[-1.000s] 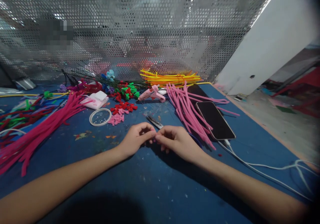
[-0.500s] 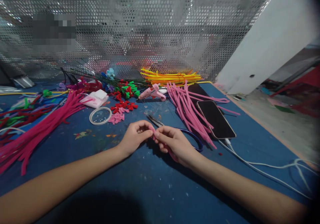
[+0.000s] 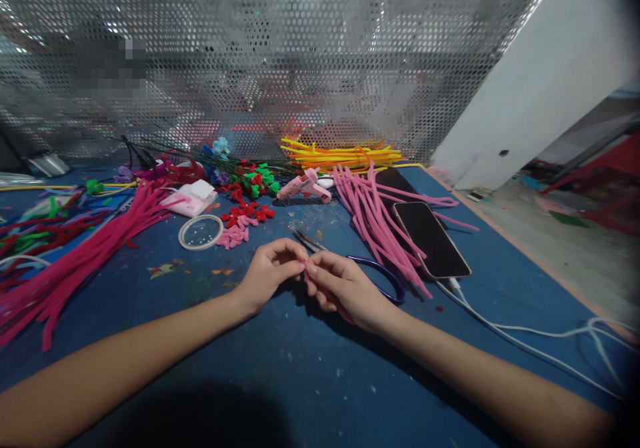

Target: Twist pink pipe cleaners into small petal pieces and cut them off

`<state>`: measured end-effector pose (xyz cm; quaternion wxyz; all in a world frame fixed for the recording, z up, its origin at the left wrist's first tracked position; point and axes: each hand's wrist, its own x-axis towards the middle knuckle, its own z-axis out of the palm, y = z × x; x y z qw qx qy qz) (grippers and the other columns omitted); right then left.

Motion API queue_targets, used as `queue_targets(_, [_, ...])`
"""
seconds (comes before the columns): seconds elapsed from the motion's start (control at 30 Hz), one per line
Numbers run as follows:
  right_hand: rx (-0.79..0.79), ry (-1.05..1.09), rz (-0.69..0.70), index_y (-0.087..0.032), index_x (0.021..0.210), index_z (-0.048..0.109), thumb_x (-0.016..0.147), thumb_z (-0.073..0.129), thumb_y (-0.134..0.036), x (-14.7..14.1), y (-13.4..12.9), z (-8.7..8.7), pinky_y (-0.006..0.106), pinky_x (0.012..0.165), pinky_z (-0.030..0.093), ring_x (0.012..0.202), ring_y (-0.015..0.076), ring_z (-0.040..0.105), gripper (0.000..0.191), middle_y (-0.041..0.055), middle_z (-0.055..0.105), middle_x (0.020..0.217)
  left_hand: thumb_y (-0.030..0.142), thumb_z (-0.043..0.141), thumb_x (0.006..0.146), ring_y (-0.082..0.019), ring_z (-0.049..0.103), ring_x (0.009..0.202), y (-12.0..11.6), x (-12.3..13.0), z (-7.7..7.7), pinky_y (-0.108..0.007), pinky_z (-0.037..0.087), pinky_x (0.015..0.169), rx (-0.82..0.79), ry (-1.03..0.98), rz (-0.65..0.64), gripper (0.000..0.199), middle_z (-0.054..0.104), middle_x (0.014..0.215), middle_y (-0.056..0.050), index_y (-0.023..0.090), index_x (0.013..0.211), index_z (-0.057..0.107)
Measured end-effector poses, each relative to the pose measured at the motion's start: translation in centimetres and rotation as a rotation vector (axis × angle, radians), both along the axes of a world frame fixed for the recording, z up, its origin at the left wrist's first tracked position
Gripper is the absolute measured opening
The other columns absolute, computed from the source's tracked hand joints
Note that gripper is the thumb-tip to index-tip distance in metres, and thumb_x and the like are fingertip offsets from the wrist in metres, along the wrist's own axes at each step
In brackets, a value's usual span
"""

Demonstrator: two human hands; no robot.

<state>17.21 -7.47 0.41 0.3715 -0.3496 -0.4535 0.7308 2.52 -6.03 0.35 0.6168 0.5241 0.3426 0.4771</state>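
Observation:
My left hand (image 3: 273, 273) and my right hand (image 3: 347, 287) meet above the middle of the blue table. Both are closed in a pinch on a short pink pipe cleaner (image 3: 307, 275), mostly hidden by the fingers. Scissors (image 3: 383, 273) with dark blue handles lie beneath and behind my right hand, their blades pointing away to the left. Beyond my left hand sits a small heap of twisted pink pipe cleaner pieces (image 3: 233, 235), touching similar red pieces (image 3: 249, 213). To the right lies a bundle of long light pink pipe cleaners (image 3: 377, 225).
A pink glue gun (image 3: 306, 187) stands behind the scissors. A phone (image 3: 434, 240) with a white cable (image 3: 505, 331) lies at right. At left are a tape roll (image 3: 181, 235), a white packet (image 3: 189, 198) and dark pink pipe cleaners (image 3: 95, 251). Yellow pipe cleaners (image 3: 340, 155) lie before a perforated metal screen (image 3: 280, 55).
My fingers have shifted slightly around the pink pipe cleaner, and less of it shows between the fingertips. The things on the table have stayed in place.

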Motion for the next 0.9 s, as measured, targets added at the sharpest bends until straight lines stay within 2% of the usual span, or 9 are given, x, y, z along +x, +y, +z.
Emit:
queue_targets(0.23, [0.006,-0.033,0.051,-0.015,0.075,0.048,0.073,0.062,-0.044,0.3,0.3,0.2,0.011,0.030,0.022,0.032,0.0005,0.038,0.032,-0.0070,0.051,0.050,0.019,0.065,0.067,-0.006,0.050,0.057,0.1,0.1,-0.4,-0.020,0.040,0.056,-0.008,-0.063,-0.056,0.013,0.053,0.068,0.002,0.013,0.072,0.054])
queue_targets(0.37, [0.022,-0.057,0.094,-0.015,0.073,0.048,0.072,0.063,-0.043,0.8,0.4,0.1,0.011,0.028,0.023,0.030,0.0004,0.038,0.032,-0.0064,0.053,0.050,0.020,0.062,0.068,-0.006,0.047,0.057,0.1,0.0,-0.3,-0.020,0.039,0.056,0.045,0.016,-0.135,0.013,0.050,0.067,0.003,0.014,0.071,0.051])
queue_targets(0.5, [0.045,-0.082,0.127,-0.015,0.073,0.049,0.073,0.062,-0.042,1.1,0.3,0.0,0.012,0.028,0.025,0.030,0.0004,0.038,0.030,-0.0060,0.053,0.052,0.019,0.061,0.067,-0.007,0.047,0.059,-0.1,-0.1,-0.1,-0.020,0.040,0.057,0.123,0.094,-0.128,0.011,0.050,0.070,0.002,0.014,0.069,0.050])
queue_targets(0.73, [0.242,-0.261,0.168,-0.016,0.073,0.046,0.080,0.051,-0.045,1.4,-0.4,0.2,0.011,0.031,0.032,0.036,0.0017,0.043,0.031,-0.0049,0.053,0.056,0.019,0.058,0.069,-0.007,0.047,0.060,-0.5,-0.2,0.0,-0.020,0.041,0.054,0.229,0.135,-0.176,0.008,0.046,0.074,0.001,0.014,0.067,0.053])
queue_targets(0.9, [0.263,-0.277,0.189,-0.016,0.073,0.045,0.082,0.048,-0.044,1.5,-0.6,0.1,0.012,0.031,0.032,0.036,0.0019,0.042,0.030,-0.0045,0.052,0.057,0.016,0.056,0.071,-0.007,0.047,0.061,-0.6,-0.3,0.0,-0.021,0.041,0.056,0.274,0.134,-0.175,0.007,0.045,0.074,0.001,0.015,0.065,0.052])
